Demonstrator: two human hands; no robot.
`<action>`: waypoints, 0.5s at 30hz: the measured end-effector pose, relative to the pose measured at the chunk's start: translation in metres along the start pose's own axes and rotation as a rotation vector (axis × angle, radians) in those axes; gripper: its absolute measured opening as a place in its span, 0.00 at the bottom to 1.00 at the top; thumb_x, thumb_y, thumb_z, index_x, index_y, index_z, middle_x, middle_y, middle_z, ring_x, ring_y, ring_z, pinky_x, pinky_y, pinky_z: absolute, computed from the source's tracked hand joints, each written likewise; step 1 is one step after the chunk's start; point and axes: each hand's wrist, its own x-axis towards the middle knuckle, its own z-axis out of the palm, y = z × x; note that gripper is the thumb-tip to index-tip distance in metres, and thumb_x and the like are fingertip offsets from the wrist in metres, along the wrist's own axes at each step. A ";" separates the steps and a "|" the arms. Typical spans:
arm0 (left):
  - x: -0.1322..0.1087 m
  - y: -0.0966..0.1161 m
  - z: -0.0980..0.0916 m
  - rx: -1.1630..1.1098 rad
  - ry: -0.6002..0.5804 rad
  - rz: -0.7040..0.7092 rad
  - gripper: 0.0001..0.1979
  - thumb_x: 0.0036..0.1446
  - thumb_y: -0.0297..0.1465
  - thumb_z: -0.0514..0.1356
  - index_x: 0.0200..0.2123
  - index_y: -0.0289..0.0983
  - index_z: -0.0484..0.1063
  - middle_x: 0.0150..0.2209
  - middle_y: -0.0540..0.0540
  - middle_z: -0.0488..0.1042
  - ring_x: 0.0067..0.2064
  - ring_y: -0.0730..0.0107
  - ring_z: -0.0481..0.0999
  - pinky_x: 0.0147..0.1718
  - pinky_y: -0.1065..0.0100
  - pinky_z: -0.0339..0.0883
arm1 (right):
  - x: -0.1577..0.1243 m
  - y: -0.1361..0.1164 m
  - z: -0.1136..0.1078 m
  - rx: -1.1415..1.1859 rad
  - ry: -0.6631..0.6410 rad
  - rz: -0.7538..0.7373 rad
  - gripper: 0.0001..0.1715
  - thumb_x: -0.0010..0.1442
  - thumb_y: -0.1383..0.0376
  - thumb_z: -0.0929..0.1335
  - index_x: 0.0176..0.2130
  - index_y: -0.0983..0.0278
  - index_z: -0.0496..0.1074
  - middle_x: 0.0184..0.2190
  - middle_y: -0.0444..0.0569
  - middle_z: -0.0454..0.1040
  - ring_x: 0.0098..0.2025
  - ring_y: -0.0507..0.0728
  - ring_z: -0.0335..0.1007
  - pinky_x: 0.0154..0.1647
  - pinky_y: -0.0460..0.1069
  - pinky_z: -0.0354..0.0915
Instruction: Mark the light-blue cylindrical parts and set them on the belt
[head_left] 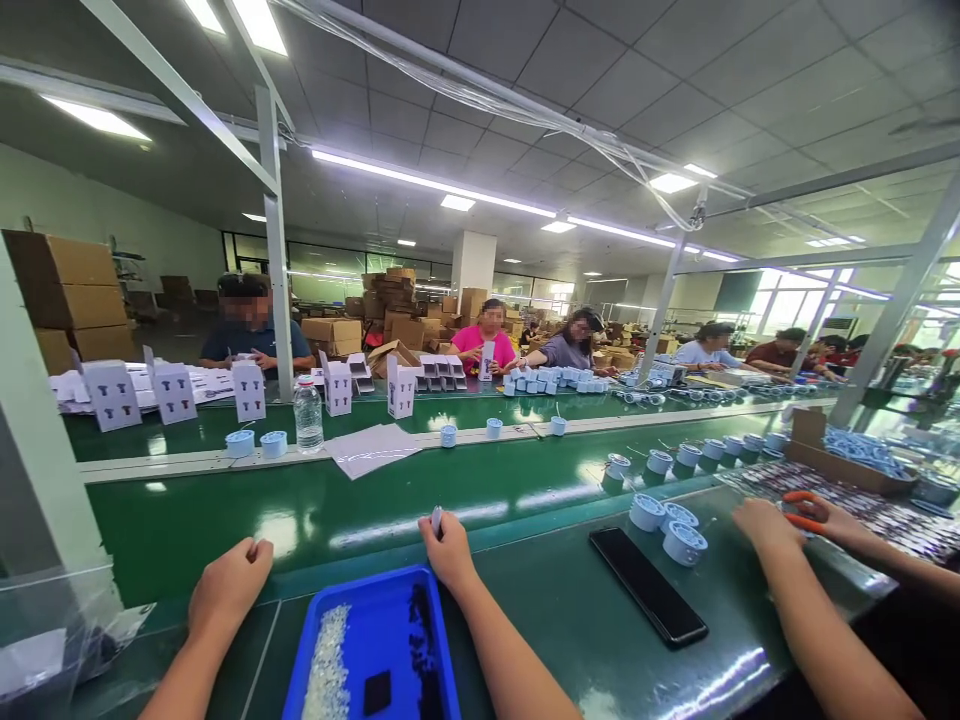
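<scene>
Here the right hand (450, 548) is gripping a small pale piece (436, 519), pinching it with thumb and fingers so that the tip is poking out above the fist. Just below and left of that hand, the blue tray (367, 620) is sitting on the bench (555, 610), white bits (328, 660) filling its left side and black bits (429, 650) its right. Across the tray, the left hand (229, 590) is making a fist (whether anything is hiding inside, I can't tell). Right of the right hand, a phone (649, 585) is lying flat, three blue reels (685, 543) standing just beyond it. Farther right, a co-worker's hands (769, 525) are working beside an orange-handled tool (802, 497). Ahead of both hands, the green belt (225, 510) is stretching across, a bottle (308, 415) standing beyond.
</scene>
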 end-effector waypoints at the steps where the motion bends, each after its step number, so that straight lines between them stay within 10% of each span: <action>1: 0.000 0.000 0.000 0.002 -0.002 -0.002 0.16 0.55 0.39 0.45 0.18 0.40 0.53 0.20 0.45 0.63 0.23 0.63 0.62 0.22 0.68 0.52 | 0.000 0.000 0.000 -0.003 -0.005 -0.010 0.15 0.59 0.60 0.63 0.23 0.62 0.61 0.23 0.42 0.63 0.28 0.52 0.59 0.30 0.47 0.55; 15: -0.005 0.003 -0.002 0.037 -0.010 0.005 0.16 0.57 0.38 0.44 0.21 0.40 0.60 0.25 0.43 0.69 0.32 0.57 0.70 0.26 0.68 0.52 | -0.003 0.000 0.000 -0.013 -0.028 -0.085 0.17 0.61 0.58 0.61 0.23 0.61 0.60 0.23 0.43 0.63 0.28 0.53 0.60 0.31 0.48 0.55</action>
